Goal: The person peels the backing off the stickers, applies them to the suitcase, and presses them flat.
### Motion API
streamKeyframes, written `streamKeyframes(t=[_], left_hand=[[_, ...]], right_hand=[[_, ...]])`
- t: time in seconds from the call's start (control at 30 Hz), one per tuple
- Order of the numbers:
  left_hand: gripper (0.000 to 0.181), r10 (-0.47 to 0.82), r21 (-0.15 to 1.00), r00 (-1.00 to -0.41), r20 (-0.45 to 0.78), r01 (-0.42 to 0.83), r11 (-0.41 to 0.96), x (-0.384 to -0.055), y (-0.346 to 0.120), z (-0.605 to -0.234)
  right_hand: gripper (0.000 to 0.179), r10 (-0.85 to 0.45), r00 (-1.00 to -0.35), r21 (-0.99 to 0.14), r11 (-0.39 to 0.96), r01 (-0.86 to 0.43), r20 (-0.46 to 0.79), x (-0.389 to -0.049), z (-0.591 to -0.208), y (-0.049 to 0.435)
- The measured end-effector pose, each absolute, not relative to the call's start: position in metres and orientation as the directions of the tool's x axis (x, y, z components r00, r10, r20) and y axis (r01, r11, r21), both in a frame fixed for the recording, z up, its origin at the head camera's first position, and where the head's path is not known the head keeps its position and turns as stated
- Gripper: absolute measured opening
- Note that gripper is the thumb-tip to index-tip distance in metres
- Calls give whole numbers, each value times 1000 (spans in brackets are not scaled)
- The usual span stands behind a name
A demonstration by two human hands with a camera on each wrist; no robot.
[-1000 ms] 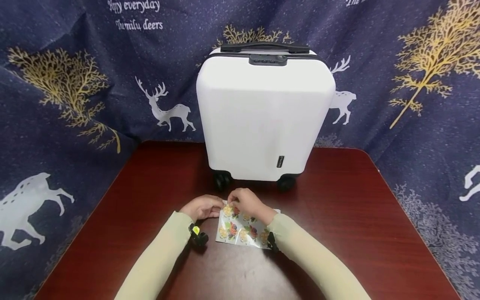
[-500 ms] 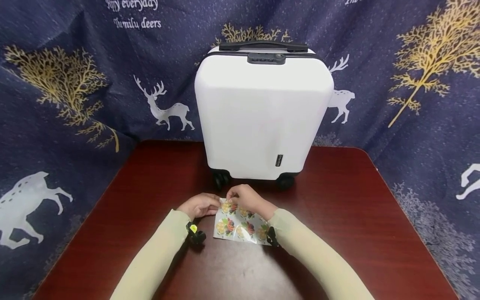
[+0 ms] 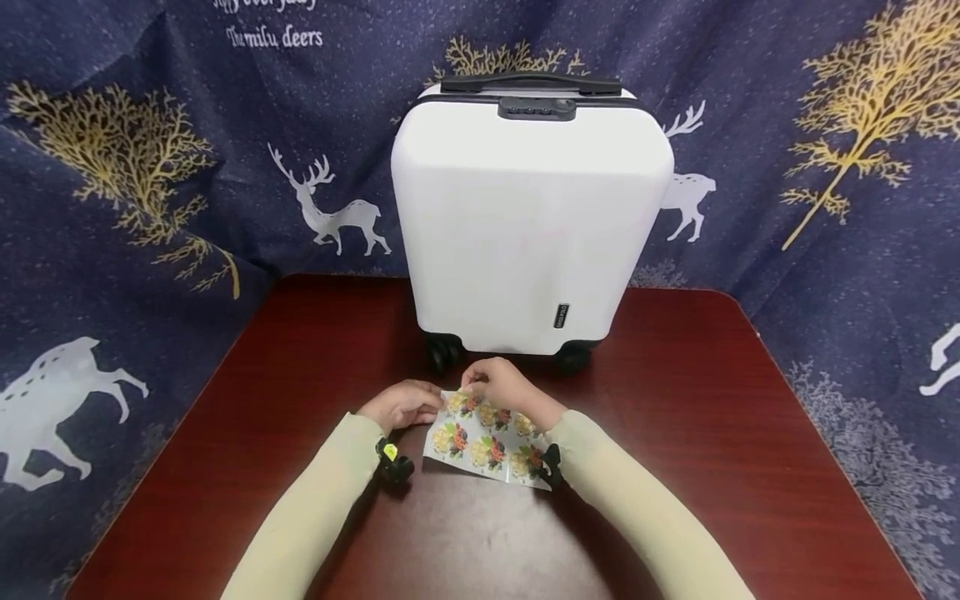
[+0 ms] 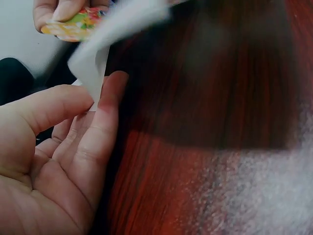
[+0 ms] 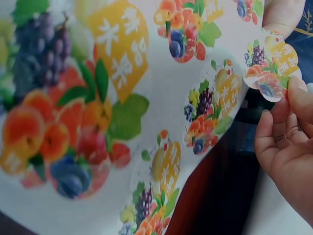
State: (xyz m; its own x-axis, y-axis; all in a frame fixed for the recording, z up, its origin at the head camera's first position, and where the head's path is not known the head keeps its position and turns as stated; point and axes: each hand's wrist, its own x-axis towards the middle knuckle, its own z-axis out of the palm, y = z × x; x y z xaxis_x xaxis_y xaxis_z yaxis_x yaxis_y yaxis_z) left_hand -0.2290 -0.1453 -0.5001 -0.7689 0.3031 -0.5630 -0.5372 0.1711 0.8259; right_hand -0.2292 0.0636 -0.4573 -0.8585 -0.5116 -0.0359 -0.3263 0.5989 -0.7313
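A white sheet (image 3: 480, 427) printed with several fruit stickers is lifted at a slant over the table, below the suitcase. My left hand (image 3: 408, 405) pinches its upper left corner between thumb and fingers; the left wrist view shows the sheet's white backing (image 4: 93, 63) curling there. My right hand (image 3: 504, 387) reaches over the top edge. In the right wrist view its thumb and fingers pinch a fruit sticker (image 5: 270, 61), which stands out at the sheet's edge. Whether that sticker is wholly off the backing cannot be told.
Behind the hands a white suitcase (image 3: 534, 242) with black wheels stands upright on the dark red table (image 3: 720, 433). A blue cloth (image 3: 330, 100) with deer and tree prints hangs at the back and sides.
The sheet has tilted, its lower edge rising off the table. My right hand keeps its grip at the top edge and has shifted slightly; the left hand stays at the corner.
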Motion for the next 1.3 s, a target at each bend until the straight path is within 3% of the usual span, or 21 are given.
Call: streamKeyframes(t=[0.5,1.07,1.3], left_hand=[[20,287,816,-765,-576,-555,160,-231,-147,-497],[13,296,824,-769,-566,-538,179,-230,-145,-495],[15,310,829,-769,-559,-525,193,-232,-145,-497]], right_hand=[[11,-452,-891,-814,534,-228,-47,-236,-454,76],[14,-367,-930,-893,407,-192,33,-239,-434,81],[13,-337,-935,-908,349,-234,111,-238,-415,81]])
